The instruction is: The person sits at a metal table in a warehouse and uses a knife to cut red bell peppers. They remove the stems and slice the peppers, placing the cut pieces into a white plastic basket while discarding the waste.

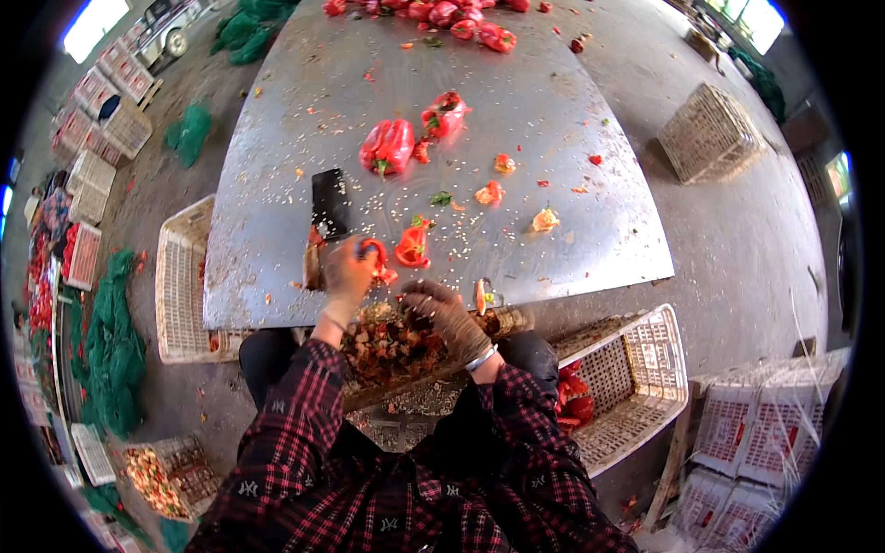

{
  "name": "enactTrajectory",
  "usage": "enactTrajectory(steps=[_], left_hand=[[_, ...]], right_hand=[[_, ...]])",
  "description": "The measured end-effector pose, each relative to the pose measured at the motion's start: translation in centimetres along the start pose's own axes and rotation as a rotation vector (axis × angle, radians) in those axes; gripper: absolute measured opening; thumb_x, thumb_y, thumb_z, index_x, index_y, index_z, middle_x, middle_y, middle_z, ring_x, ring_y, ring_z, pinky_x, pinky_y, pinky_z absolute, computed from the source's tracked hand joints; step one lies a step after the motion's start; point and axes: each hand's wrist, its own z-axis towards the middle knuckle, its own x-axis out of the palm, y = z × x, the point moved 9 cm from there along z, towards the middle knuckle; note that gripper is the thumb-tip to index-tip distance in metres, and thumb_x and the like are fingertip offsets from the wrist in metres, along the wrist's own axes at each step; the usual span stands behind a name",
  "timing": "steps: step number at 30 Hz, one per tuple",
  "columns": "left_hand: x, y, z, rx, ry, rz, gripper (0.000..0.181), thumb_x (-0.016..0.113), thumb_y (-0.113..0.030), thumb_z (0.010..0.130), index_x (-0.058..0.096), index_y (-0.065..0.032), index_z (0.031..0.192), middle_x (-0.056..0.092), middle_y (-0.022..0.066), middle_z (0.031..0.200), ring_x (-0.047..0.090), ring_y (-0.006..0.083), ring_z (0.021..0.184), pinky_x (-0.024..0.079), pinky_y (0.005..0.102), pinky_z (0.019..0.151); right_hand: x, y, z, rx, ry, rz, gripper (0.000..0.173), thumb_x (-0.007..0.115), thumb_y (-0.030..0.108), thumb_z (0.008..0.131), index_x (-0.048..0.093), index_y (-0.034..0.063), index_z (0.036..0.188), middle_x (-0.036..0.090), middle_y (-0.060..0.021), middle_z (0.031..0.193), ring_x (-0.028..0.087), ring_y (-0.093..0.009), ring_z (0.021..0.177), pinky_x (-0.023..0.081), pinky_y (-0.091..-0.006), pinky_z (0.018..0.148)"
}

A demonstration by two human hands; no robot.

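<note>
My left hand, gloved and blurred, grips a cut piece of red bell pepper at the table's near edge. Just left of it lies a cleaver with a dark blade and a wooden handle. My right hand, in a dirty brown glove, hangs over a crate of pepper scraps; its fingers are bent and their undersides hidden. Between and beyond the hands sits a cut red pepper piece with some green. Two red peppers rest farther up the metal table.
A pile of red peppers covers the table's far end. Pepper cores and seeds are scattered about. Plastic crates stand left and right of my legs, the right one holding red pepper pieces. Green netting lies on the floor.
</note>
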Motion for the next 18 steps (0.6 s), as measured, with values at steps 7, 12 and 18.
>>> enactTrajectory(steps=[7, 12, 18], left_hand=[[1.9, -9.7, 0.6, -0.671, 0.237, -1.201, 0.017, 0.058, -0.019, 0.093, 0.067, -0.0050, 0.100, 0.064, 0.0007, 0.078, 0.058, 0.0093, 0.060, 0.047, 0.0237, 0.054], [0.9, -29.3, -2.0, 0.299, 0.505, -0.827, 0.039, 0.066, -0.022, 0.087, 0.057, -0.0029, 0.119, 0.065, 0.0182, 0.098, 0.066, 0.0295, 0.086, 0.052, 0.0390, 0.075], [1.1, -16.0, 1.0, 0.272, 0.271, 0.309, 0.053, 0.076, -0.024, 0.073, 0.054, -0.0074, 0.119, 0.058, 0.0151, 0.104, 0.058, 0.0348, 0.097, 0.049, 0.0463, 0.076]], right_hand=[[1.3, -2.4, -0.5, -0.188, 0.020, -0.658, 0.025, 0.062, 0.021, 0.092, 0.063, 0.0020, 0.108, 0.064, -0.0041, 0.090, 0.059, -0.018, 0.083, 0.048, -0.0293, 0.075], [1.3, -12.9, 1.9, -0.836, -0.101, -1.274, 0.029, 0.060, 0.029, 0.088, 0.066, 0.0064, 0.104, 0.070, -0.0078, 0.092, 0.066, -0.026, 0.083, 0.052, -0.0338, 0.077], [1.2, -6.0, -0.1, 0.017, 0.021, -0.709, 0.034, 0.063, 0.033, 0.088, 0.067, 0.0040, 0.107, 0.071, -0.0097, 0.097, 0.066, -0.027, 0.085, 0.051, -0.0347, 0.078]])
